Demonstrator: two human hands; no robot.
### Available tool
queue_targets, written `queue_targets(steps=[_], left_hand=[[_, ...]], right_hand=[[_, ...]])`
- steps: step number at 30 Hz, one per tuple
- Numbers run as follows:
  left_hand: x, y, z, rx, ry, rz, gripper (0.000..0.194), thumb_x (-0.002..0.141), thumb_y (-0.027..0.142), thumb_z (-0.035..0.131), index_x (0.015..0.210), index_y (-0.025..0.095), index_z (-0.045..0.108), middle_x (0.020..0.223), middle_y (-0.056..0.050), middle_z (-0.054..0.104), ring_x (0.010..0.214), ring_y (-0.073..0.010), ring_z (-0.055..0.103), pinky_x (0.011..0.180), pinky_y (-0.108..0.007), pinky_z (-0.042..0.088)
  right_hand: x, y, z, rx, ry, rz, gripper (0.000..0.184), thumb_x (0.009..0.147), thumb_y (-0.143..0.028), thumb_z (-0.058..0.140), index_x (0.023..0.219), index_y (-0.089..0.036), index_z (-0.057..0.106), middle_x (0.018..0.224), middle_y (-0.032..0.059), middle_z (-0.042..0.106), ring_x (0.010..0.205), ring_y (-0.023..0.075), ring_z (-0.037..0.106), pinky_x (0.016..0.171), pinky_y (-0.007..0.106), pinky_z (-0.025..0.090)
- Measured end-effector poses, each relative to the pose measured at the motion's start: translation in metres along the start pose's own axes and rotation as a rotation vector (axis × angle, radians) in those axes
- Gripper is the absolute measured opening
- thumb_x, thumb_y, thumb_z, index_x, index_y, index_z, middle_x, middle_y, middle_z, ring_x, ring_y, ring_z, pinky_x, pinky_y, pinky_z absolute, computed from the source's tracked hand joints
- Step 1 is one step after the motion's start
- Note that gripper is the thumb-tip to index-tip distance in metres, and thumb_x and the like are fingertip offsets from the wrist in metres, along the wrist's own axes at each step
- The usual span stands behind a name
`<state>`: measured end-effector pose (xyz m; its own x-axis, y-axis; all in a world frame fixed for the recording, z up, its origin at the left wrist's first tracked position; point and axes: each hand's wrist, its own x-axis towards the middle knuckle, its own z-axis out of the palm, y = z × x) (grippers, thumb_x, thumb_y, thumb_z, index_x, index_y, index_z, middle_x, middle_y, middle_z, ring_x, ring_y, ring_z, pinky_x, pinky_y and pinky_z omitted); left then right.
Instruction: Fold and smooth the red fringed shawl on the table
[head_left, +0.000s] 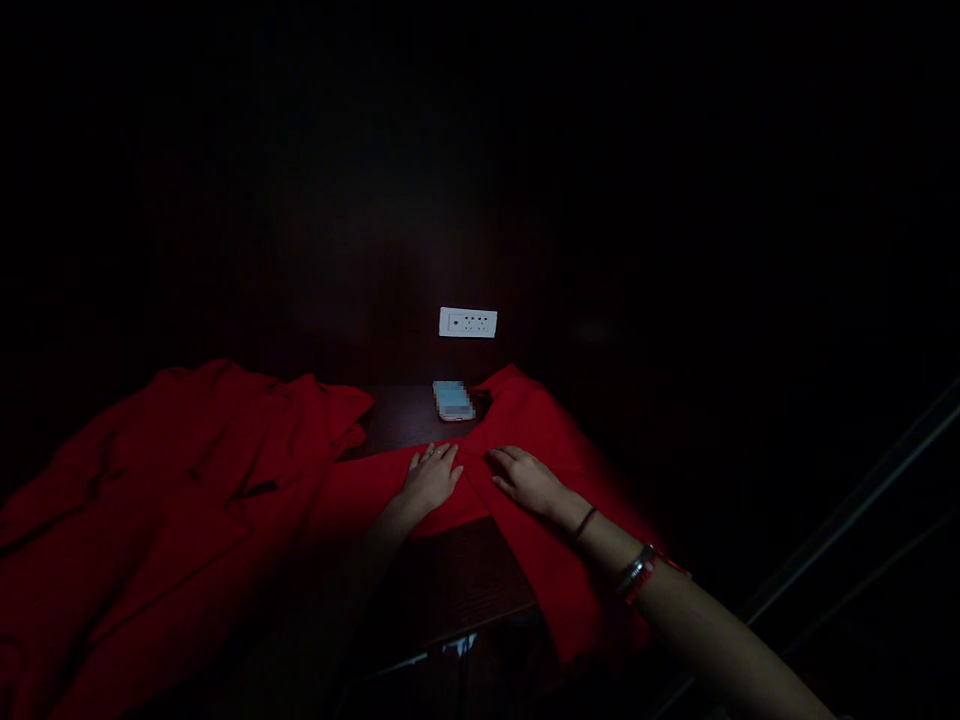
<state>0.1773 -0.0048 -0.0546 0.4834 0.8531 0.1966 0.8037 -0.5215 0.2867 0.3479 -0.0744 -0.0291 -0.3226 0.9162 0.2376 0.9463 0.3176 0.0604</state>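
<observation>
A large piece of red cloth lies heaped at the left, and a flat band of it runs across the dark table to the middle. On that band rests my left hand, palm down with its fingers spread. My right hand lies on a second red panel to the right, fingers stretched out and slightly bent. The two red parts meet or overlap between my hands; whether they are joined I cannot tell. Both hands press on the fabric without gripping it.
Behind my hands a phone lies on the dark wooden table. A white power socket sits on the wall above it. The table's front edge shows below my hands. Most of the surroundings are too dark to make out.
</observation>
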Motion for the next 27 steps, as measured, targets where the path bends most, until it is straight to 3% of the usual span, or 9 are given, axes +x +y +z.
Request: queue_targets(steps=[4, 8, 13, 16, 20, 24, 27], left_hand=[[0.004, -0.009, -0.002, -0.077, -0.041, 0.054, 0.039, 0.078, 0.027, 0.038, 0.117, 0.022, 0.043, 0.122, -0.002, 0.045, 0.114, -0.0203, 0.036, 0.093, -0.036, 0.028], [0.010, -0.014, -0.001, -0.148, 0.022, 0.102, 0.039, 0.075, 0.018, 0.042, 0.114, 0.021, 0.047, 0.117, -0.002, 0.050, 0.106, -0.0143, 0.044, 0.090, -0.027, 0.032], [0.009, -0.012, 0.001, -0.125, 0.000, 0.116, 0.049, 0.076, 0.020, 0.040, 0.124, 0.027, 0.032, 0.124, -0.001, 0.042, 0.113, -0.0168, 0.037, 0.093, -0.034, 0.028], [0.006, -0.010, 0.002, -0.086, -0.041, 0.084, 0.044, 0.078, 0.021, 0.036, 0.122, 0.030, 0.035, 0.126, 0.001, 0.041, 0.117, -0.0197, 0.031, 0.094, -0.042, 0.023], [0.006, -0.009, 0.000, -0.085, -0.022, 0.081, 0.039, 0.077, 0.020, 0.036, 0.115, 0.025, 0.045, 0.123, 0.001, 0.044, 0.115, -0.0169, 0.034, 0.095, -0.037, 0.025], [0.005, -0.007, -0.007, -0.089, 0.051, 0.113, 0.045, 0.077, 0.020, 0.035, 0.122, 0.019, 0.037, 0.125, -0.003, 0.042, 0.112, -0.0146, 0.038, 0.093, -0.031, 0.028], [0.003, -0.004, -0.008, -0.039, 0.029, 0.080, 0.044, 0.078, 0.024, 0.032, 0.122, 0.018, 0.037, 0.124, -0.005, 0.043, 0.112, -0.0172, 0.038, 0.093, -0.035, 0.028]], right_hand=[[0.015, -0.009, 0.001, -0.169, -0.106, 0.047, 0.028, 0.083, -0.014, 0.030, 0.102, -0.015, 0.050, 0.093, 0.0106, 0.056, 0.088, 0.0183, 0.052, 0.074, 0.027, 0.039], [0.025, -0.006, 0.001, -0.236, -0.158, 0.020, 0.026, 0.081, -0.010, 0.031, 0.095, -0.012, 0.054, 0.090, 0.0125, 0.057, 0.084, 0.0194, 0.053, 0.070, 0.026, 0.040], [0.027, -0.003, 0.004, -0.193, -0.104, 0.039, 0.028, 0.084, -0.018, 0.029, 0.095, -0.013, 0.054, 0.090, 0.0119, 0.057, 0.082, 0.0181, 0.054, 0.070, 0.026, 0.040], [0.029, -0.004, 0.007, -0.181, -0.079, 0.092, 0.027, 0.084, -0.022, 0.030, 0.097, -0.014, 0.053, 0.093, 0.0108, 0.056, 0.080, 0.0173, 0.054, 0.067, 0.025, 0.040], [0.034, -0.007, 0.007, -0.224, -0.104, 0.088, 0.027, 0.083, -0.014, 0.030, 0.094, -0.012, 0.054, 0.090, 0.0112, 0.056, 0.083, 0.0181, 0.053, 0.070, 0.026, 0.039], [0.032, -0.006, 0.003, -0.205, -0.029, 0.085, 0.026, 0.084, -0.019, 0.030, 0.093, -0.013, 0.054, 0.091, 0.0107, 0.055, 0.085, 0.0178, 0.051, 0.074, 0.027, 0.037], [0.026, -0.004, 0.002, -0.165, 0.001, 0.094, 0.028, 0.085, -0.021, 0.027, 0.095, -0.015, 0.054, 0.094, 0.0100, 0.054, 0.087, 0.0172, 0.049, 0.077, 0.028, 0.036]])
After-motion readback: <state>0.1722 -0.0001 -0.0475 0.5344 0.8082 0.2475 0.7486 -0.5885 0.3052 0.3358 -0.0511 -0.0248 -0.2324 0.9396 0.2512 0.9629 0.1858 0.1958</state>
